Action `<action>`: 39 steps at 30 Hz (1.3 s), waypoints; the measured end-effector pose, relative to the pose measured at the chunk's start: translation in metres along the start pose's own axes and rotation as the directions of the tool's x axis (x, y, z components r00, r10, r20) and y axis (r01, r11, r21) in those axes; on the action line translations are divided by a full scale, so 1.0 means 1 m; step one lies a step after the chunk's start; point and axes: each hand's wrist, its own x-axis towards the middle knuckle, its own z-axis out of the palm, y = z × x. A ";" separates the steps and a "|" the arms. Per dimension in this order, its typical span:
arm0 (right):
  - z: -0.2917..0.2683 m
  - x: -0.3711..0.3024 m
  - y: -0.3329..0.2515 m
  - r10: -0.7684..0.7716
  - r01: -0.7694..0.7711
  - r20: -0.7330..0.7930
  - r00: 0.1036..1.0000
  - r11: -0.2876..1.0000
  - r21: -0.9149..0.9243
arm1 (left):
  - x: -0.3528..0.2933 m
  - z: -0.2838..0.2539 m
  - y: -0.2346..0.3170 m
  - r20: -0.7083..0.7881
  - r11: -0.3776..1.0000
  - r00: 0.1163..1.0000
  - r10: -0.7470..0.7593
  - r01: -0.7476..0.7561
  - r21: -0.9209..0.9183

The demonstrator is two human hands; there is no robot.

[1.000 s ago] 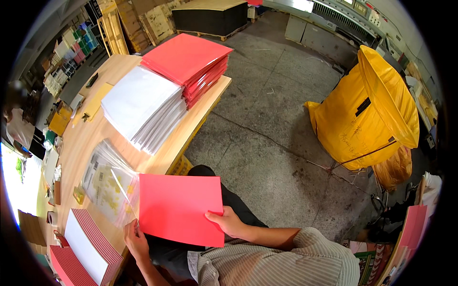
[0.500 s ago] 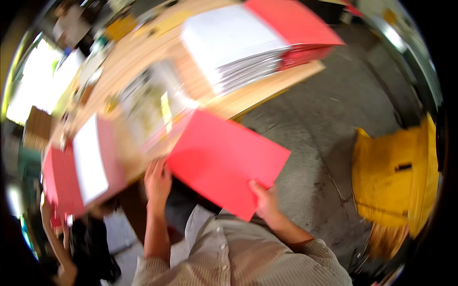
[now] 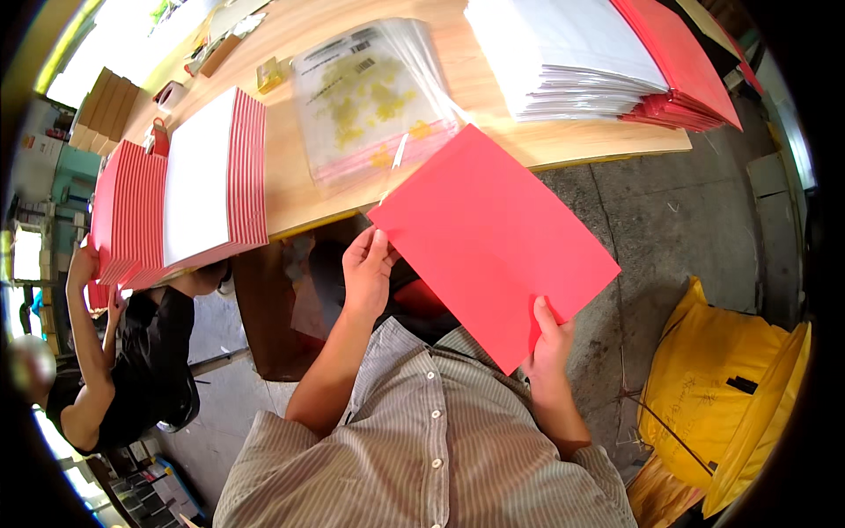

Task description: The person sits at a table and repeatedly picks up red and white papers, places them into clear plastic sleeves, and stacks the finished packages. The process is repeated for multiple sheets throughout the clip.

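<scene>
A flat, stiff-looking red sheet (image 3: 493,242) is held tilted in front of me, just off the table's near edge. My right hand (image 3: 550,343) grips its lower right edge, thumb on top and fingers underneath. At the left corner, my left hand (image 3: 368,268) has thumb and fingertips closed on the edge. Beyond that corner lie clear plastic bags (image 3: 361,106) with a yellow pattern and a pink band. Farther left stands a stack with a white top and red-striped edge (image 3: 207,180), beside a red stack (image 3: 130,207).
On the wooden table (image 3: 308,207), a white pile (image 3: 581,53) and a red pile (image 3: 682,62) stand at back right. A small yellow box (image 3: 268,75) sits behind the bags. At left, another person (image 3: 132,352) touches the red stack. A yellow sack (image 3: 713,378) is on the floor at right.
My view has swung left, so everything sits farther right in it and the picture is sharper. Both hands keep hold of the red sheet.
</scene>
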 end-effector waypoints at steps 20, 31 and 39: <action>-0.002 -0.002 0.008 0.034 -0.032 -0.019 0.999 0.994 0.105 | -0.007 0.002 -0.019 -0.077 0.750 0.945 0.317 -0.201 0.630; 0.009 -0.007 0.022 0.108 -0.114 0.044 0.993 0.979 0.169 | 0.030 -0.003 -0.049 0.063 0.975 0.991 0.117 -0.127 0.184; 0.012 -0.013 0.028 0.095 -0.108 0.079 0.992 0.978 0.180 | 0.025 0.026 -0.056 0.216 0.982 0.962 -0.167 0.183 -0.055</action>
